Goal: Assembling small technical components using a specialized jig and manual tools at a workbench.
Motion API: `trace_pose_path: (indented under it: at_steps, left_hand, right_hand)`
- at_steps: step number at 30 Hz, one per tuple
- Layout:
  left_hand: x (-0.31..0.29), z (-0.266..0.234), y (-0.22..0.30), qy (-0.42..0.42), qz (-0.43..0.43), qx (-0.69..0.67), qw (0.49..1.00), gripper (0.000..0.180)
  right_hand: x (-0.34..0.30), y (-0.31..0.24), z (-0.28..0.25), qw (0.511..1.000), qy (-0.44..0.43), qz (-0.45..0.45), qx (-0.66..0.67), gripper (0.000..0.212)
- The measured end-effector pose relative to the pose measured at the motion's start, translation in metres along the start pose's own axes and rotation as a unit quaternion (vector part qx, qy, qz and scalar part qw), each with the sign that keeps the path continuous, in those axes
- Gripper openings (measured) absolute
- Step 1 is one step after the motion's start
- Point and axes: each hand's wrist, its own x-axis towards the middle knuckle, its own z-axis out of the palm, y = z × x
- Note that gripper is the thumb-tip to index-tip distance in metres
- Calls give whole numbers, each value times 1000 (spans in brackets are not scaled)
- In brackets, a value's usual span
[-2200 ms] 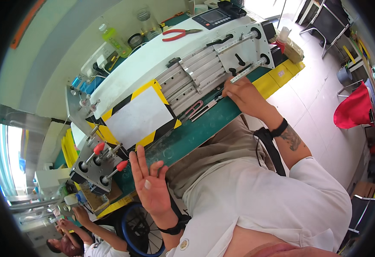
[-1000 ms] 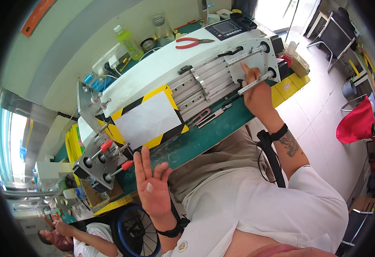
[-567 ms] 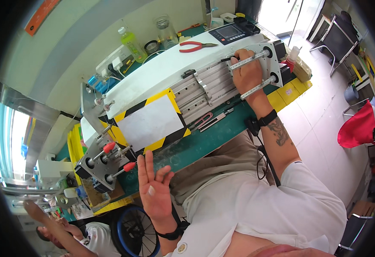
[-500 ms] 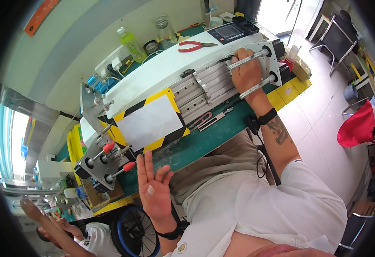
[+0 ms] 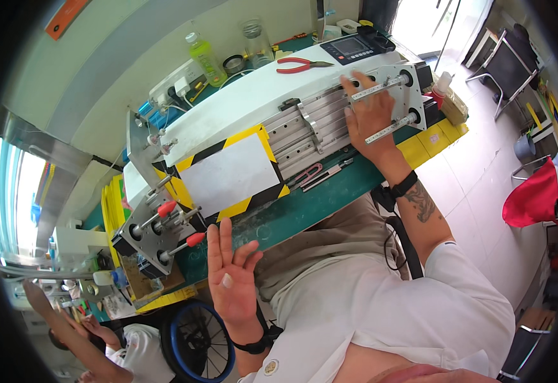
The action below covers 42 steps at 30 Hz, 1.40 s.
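My right hand (image 5: pixel 369 118) is at the right end of a long metal rail machine (image 5: pixel 295 127), its fingers spread. Two marked silver rods (image 5: pixel 390 126) cross in front of this hand, one over the fingers and one by the wrist. I see nothing gripped in it. My left hand (image 5: pixel 233 281) is raised off the table's near edge, palm up, two fingers stretched and the others slightly bent. A small pale spot shows on its palm; I cannot make out what it is. Just beyond that hand are red-tipped clamp levers (image 5: pixel 194 239) on the machine's left end.
A white sheet (image 5: pixel 231 182) framed in yellow-black tape covers the rails. Red-handled pliers (image 5: pixel 298 64) and a control panel (image 5: pixel 352 46) lie on the white housing. Tweezers and pens (image 5: pixel 323 177) are on the green mat (image 5: pixel 279 220). Behind stands a green bottle (image 5: pixel 207 60). Another person (image 5: pixel 141 351) is lower left.
The fingers of my right hand were curled together by the rod and are now spread apart. My left hand keeps its pose. The whole view has shifted slightly.
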Motion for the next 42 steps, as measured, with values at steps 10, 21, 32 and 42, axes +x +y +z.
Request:
trace_pose_path:
  at_steps: [10,21,32,42]
  left_hand:
    - [7,2,-5,-3,5,2,1000,105]
    - [1,3,0,-19,22,7,1000,104]
    - [5,0,-1,-14,31,53,998,104]
    - [5,-2,0,4,15,44,999,104]
  right_hand:
    - [-16,28,21,970,-32,15,240,8]
    - [-76,44,-98,964,-174,42,196,33]
    - [5,125,-81,967,-165,182,66,49]
    - [8,109,-76,959,-129,230,104,51]
